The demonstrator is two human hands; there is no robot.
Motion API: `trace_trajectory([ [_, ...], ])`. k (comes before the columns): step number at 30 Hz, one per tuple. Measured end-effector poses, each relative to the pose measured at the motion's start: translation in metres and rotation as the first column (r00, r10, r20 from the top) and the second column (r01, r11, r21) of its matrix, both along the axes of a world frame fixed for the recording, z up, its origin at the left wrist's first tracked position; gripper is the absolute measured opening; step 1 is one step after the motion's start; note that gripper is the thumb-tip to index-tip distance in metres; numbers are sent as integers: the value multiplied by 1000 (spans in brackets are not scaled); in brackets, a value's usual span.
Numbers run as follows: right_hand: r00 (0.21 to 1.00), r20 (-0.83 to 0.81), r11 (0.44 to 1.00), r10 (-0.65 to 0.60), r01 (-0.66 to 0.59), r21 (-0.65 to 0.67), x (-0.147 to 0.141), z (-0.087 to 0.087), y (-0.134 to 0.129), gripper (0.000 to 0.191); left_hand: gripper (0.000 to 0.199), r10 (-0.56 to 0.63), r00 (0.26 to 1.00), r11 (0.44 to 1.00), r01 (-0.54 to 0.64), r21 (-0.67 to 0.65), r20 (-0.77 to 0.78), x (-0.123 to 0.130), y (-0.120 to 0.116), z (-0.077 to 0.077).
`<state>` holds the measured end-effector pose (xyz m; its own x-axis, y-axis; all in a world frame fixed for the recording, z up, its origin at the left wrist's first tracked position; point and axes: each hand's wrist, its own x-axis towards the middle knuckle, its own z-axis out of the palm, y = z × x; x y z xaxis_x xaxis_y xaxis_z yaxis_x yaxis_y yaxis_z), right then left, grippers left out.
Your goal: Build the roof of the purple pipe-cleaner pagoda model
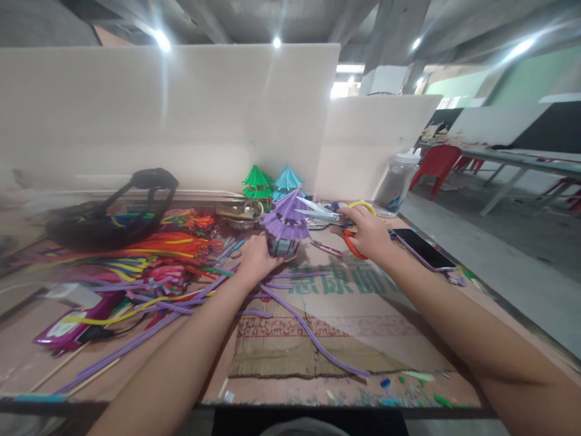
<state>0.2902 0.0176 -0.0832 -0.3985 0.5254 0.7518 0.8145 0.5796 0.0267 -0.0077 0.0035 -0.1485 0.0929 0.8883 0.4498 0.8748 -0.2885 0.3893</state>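
Toward the rear edge of the worktop (399, 315), the left hand (256, 257) grips the base of a purple pagoda model (287, 223). The right hand (365, 232) clasps scissors (333, 219), blades parted beside the purple roof. A green pagoda (256, 181) and a blue pagoda (287, 179) stand complete behind. Judged status: purple unit assembled, trimming unfinished. Loose pipe cleaners (149, 266) lie along the left side.

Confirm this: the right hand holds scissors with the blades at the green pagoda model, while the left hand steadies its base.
Wrong colour. In the head view the right hand points the scissors at the purple pagoda model, whose base the left hand steadies. The green one stands untouched behind.
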Motion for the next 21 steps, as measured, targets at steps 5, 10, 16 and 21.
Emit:
trace_trajectory([
  [5,997,-82,999,12,-15,-35,6,-1,8,40,46,89,971,992,-67,102,-220,12,-8,4],
  [10,988,-151,997,-29,18,-79,13,2,12,38,43,57,961,995,-31,99,-272,6,-2,-5],
  [16,988,-150,998,-28,19,-60,13,1,10,39,46,73,954,995,-51,82,-291,3,0,-8],
  [21,1000,-2,999,-11,11,48,13,-3,8,41,42,70,956,994,-41,104,-284,5,-3,-1],
])
